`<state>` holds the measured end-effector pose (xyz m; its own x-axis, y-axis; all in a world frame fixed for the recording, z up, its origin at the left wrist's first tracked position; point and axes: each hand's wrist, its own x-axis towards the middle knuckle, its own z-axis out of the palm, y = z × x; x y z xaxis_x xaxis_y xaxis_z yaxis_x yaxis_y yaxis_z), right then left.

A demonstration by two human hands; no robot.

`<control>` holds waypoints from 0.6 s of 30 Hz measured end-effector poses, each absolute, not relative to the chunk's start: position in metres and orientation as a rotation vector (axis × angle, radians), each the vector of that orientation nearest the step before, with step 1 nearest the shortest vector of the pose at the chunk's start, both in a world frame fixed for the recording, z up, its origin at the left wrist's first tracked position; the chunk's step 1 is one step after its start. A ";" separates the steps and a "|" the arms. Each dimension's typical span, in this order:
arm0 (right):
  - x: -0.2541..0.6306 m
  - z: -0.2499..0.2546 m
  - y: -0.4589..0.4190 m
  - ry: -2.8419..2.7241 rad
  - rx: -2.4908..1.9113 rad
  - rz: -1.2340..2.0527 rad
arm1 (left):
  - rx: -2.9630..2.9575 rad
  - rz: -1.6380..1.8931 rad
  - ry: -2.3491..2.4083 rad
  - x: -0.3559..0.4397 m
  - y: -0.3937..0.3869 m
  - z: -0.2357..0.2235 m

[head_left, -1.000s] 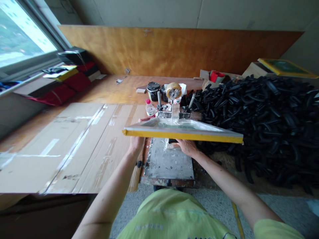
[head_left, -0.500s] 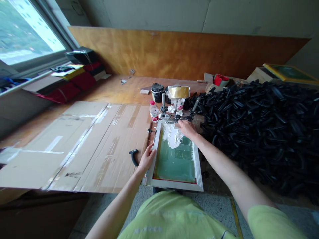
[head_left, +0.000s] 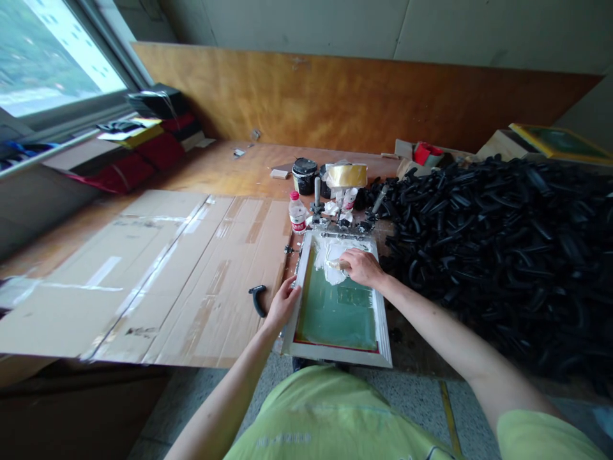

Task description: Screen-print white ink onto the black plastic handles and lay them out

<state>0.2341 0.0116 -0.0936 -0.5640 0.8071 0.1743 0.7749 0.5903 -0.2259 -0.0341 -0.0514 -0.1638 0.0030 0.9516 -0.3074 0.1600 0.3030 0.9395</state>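
Note:
A printing screen with a pale frame (head_left: 383, 332) and green mesh lies flat in front of me. White ink (head_left: 328, 255) is smeared over its far end. My right hand (head_left: 363, 268) is closed on a squeegee (head_left: 338, 264) with a pale handle, resting in that ink. My left hand (head_left: 282, 305) rests on the frame's left rail, fingers curled over the edge. One black curved handle (head_left: 257, 300) lies on the cardboard just left of that hand.
Flattened cardboard (head_left: 143, 275) covers the table to the left. A huge pile of black handles (head_left: 502, 236) fills the right. Behind the screen stand a water bottle (head_left: 297, 214), a black ink pot (head_left: 304, 175), a tape roll (head_left: 348, 174) and the hinge clamps (head_left: 342, 220).
The screen was tilted up a second ago and now lies flat. My right hand moved from under it onto the mesh and has drawn the squeegee a little toward me through the ink.

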 end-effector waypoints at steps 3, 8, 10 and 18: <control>0.234 -0.109 -0.004 -2.547 -1.210 0.140 | 1.092 0.880 1.421 -0.035 -0.051 -0.163; 0.235 -0.100 0.001 -2.470 -1.212 0.241 | 1.031 0.896 1.394 -0.035 -0.053 -0.141; 0.233 -0.087 0.028 -2.367 -1.339 0.218 | 0.992 0.892 1.354 -0.037 -0.052 -0.126; 0.310 -0.083 0.088 -1.703 -1.760 0.286 | 0.991 1.136 1.117 -0.030 -0.017 -0.047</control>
